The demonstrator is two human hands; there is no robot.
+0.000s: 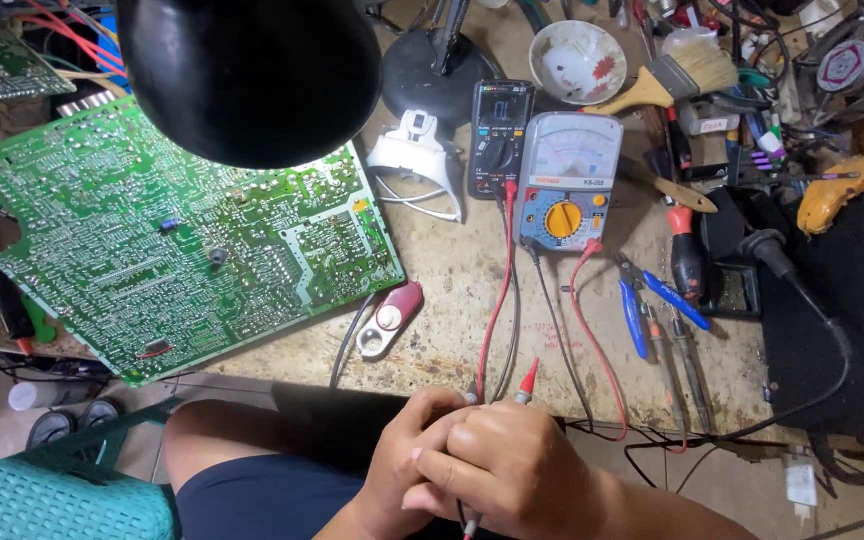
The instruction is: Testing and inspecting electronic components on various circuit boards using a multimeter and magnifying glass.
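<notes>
At six o'clock, nearest the camera, the left hand (402,455) and right hand (507,465) are clasped together at the bench edge, both curled shut around the test probes (527,382), whose red tip pokes up just above the knuckles. Red and black leads (497,300) run from the hands toward twelve o'clock across the stained workbench (452,290). At about nine o'clock of the leads lies a small red and white oval gadget (390,320) with a round label. At ten o'clock a large green circuit board (172,235) rests tilted, solder side up. At three o'clock lie blue-handled pliers (652,310) and a red-handled screwdriver (685,255). Farther on, at twelve o'clock, the leads reach a grey analogue multimeter (565,180) with a yellow dial and a pale scale window, touching a black digital multimeter (499,135) on its left. Beyond stand a white bowl (578,62) with a red mark, a paintbrush (677,80) at one o'clock, and a black lamp shade (250,75) at eleven o'clock.
</notes>
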